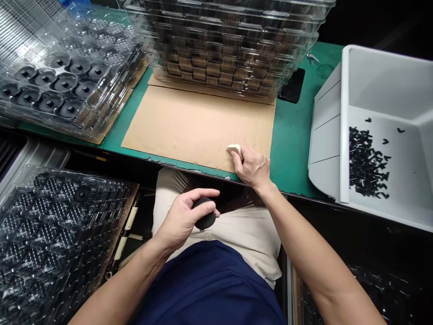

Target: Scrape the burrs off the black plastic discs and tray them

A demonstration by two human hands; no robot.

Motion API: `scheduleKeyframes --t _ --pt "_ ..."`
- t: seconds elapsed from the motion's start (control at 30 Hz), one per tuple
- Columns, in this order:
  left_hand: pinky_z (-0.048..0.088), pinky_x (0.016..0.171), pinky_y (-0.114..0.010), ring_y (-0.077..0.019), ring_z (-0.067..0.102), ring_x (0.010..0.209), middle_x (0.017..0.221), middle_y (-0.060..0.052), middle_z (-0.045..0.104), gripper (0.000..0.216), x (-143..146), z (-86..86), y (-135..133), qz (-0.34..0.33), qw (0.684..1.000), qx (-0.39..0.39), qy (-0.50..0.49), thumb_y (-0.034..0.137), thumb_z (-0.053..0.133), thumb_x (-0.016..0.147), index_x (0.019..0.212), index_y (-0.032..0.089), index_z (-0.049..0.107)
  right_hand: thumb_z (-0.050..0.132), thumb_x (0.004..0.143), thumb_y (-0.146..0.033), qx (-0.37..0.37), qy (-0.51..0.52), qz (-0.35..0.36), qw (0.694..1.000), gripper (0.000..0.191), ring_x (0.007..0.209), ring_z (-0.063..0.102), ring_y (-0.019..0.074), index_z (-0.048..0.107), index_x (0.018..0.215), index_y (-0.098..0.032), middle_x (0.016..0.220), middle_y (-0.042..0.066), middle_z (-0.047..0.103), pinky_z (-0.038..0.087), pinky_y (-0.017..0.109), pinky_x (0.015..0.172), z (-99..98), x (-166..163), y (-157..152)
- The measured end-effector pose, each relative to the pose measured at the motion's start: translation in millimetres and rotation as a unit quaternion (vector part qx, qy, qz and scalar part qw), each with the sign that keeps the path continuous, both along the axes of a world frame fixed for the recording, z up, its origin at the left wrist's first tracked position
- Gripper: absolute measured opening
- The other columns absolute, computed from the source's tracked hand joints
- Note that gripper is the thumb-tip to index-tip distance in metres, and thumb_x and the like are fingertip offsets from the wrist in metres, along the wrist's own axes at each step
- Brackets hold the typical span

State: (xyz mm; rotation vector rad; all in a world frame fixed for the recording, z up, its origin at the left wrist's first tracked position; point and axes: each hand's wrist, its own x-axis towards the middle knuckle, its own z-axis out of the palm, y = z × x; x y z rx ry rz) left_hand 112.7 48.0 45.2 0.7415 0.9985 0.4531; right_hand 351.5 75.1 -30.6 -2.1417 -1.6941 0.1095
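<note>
Above my lap, my left hand (189,212) has its thumb and fingers around a round black part (205,220), whose underside is hidden. My right hand (252,166) rests at the near right edge of a flat cardboard sheet (189,122). Pinched in it is a small cream-coloured pad (234,148), its far end against the cardboard and the rest covered by my fingers. To the left, a clear plastic tray (98,97) holds several round black parts (65,83) with raised centres.
A tall stack of clear trays (219,49) stands at the back on cardboard. A white bin (344,122) with small black pieces (367,164) sits right on the green tabletop (289,144). A black phone (291,85) lies between them. More trays (61,225) are at lower left.
</note>
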Motion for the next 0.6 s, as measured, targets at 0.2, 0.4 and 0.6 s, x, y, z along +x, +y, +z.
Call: scheduleKeyframes --t 0.2,0.4,0.6 --pt "0.041 0.044 -0.020 -0.0136 0.062 0.054 0.080 -0.012 0.078 0.040 8.0 -0.2 6.6 0.074 0.996 -0.034 -0.027 0.037 0.076 0.088 0.118 0.011 0.072 0.046 0.105 -0.047 -0.005 0.004 -0.005 1.000 0.035 0.075 0.057 0.0171 0.069 0.100 -0.021 0.091 0.005 0.071 0.018 0.032 0.061 0.0 0.2 0.2" --pt "0.061 0.074 -0.033 -0.0267 0.075 0.097 0.107 -0.014 0.077 0.061 9.5 -1.0 5.6 0.126 0.991 -0.027 -0.038 0.021 0.078 0.083 0.140 0.012 0.058 0.047 0.104 -0.047 -0.001 0.016 0.001 1.000 0.034 0.078 0.058 0.0182 0.071 0.107 -0.022 0.091 0.005 0.071 0.020 0.032 0.062 -0.1 1.3 -0.3" --pt "0.062 0.082 -0.036 -0.0264 0.076 0.095 0.101 -0.010 0.076 0.038 7.4 -9.1 3.2 0.155 0.987 0.026 -0.010 0.032 0.083 0.082 0.112 0.014 0.068 0.046 0.104 -0.048 -0.007 0.015 -0.003 1.000 0.036 0.078 0.057 0.0184 0.070 0.103 -0.021 0.092 0.006 0.071 0.019 0.032 0.062 0.2 0.6 0.0"
